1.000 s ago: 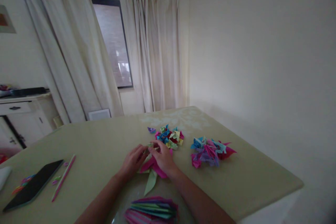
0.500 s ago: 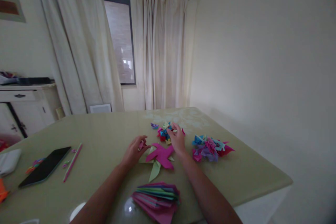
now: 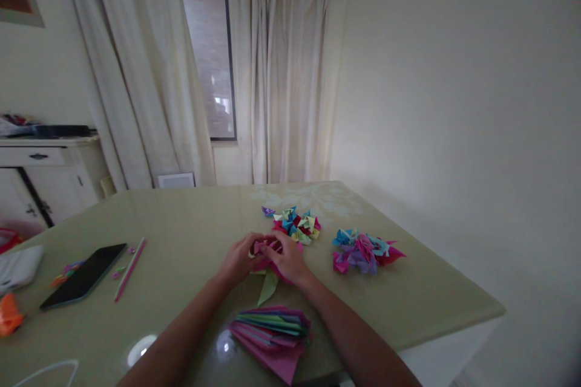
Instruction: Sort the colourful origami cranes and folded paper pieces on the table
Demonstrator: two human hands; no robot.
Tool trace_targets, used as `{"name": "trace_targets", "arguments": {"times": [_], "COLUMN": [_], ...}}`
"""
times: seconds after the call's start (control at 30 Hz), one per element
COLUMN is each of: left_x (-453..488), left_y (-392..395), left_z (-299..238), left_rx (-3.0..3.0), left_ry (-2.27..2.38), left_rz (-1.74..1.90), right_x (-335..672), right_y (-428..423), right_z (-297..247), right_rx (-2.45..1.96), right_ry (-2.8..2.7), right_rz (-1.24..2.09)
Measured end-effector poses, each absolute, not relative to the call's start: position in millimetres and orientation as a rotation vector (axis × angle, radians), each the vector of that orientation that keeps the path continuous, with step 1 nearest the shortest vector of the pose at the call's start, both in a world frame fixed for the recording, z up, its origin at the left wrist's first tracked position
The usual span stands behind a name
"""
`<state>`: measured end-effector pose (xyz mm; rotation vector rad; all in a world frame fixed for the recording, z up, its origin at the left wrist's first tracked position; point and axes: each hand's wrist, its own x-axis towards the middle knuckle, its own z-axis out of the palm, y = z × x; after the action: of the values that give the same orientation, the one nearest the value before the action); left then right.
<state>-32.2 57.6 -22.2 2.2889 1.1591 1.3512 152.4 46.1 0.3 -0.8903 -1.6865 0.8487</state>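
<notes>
My left hand (image 3: pixel 240 261) and my right hand (image 3: pixel 287 257) meet near the middle of the table, fingers closed around a small pink folded paper (image 3: pixel 262 247). Its exact shape is mostly hidden by the fingers. Beneath them lies a magenta paper flower, largely covered, with a pale green paper leaf (image 3: pixel 269 288) sticking out towards me. Just beyond my hands sits a pile of small folded paper pieces (image 3: pixel 297 224) in blue, red, yellow and green. A fanned stack of coloured paper (image 3: pixel 272 338) rests between my forearms.
Right of my hands lies a cluster of folded paper flowers (image 3: pixel 363 252). On the left are a black tablet (image 3: pixel 84 275), a pink-and-green pen (image 3: pixel 130 269), an orange object (image 3: pixel 9 315) and a white case (image 3: pixel 20 266). A wall stands beyond the table's right edge.
My right hand has come back from the pile of folded pieces and joined my left hand at the pink folded paper. Both now cover most of the magenta flower.
</notes>
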Motion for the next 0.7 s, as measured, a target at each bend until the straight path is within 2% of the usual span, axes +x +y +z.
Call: {"name": "trace_targets", "arguments": {"times": [0.4,0.7], "left_x": [-20,-17], "left_y": [59,53], "left_z": [-11,-7], "left_rx": [1.855,1.789], "left_ry": [0.965,0.832], "left_rz": [1.522,1.326], "right_x": [162,161], "right_y": [51,45], "right_z": [4,8], "right_rx": [-0.906,-0.897], "right_ry": [-1.592,-1.629], "right_rz": [0.804,0.773]}}
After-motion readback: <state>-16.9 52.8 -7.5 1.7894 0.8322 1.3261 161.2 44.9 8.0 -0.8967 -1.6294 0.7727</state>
